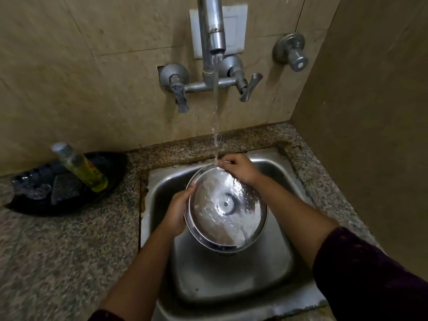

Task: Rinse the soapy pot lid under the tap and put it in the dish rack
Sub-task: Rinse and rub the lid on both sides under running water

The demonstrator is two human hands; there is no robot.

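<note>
A round steel pot lid [225, 209] is held tilted over the steel sink [231, 281], inner side up, with soap foam near its lower right rim. My left hand [179, 210] grips the lid's left rim. My right hand [239, 169] holds the far rim, fingers curled over the edge. Water runs from the tap [214, 31] in a thin stream and lands on the lid's far edge beside my right hand. No dish rack is in view.
A black tray [69, 181] on the granite counter at the left holds a green soap bottle [81, 167] and scrub pads. Two tap levers [181, 98] [249, 88] and a wall valve [294, 54] are on the back wall. A side wall stands close on the right.
</note>
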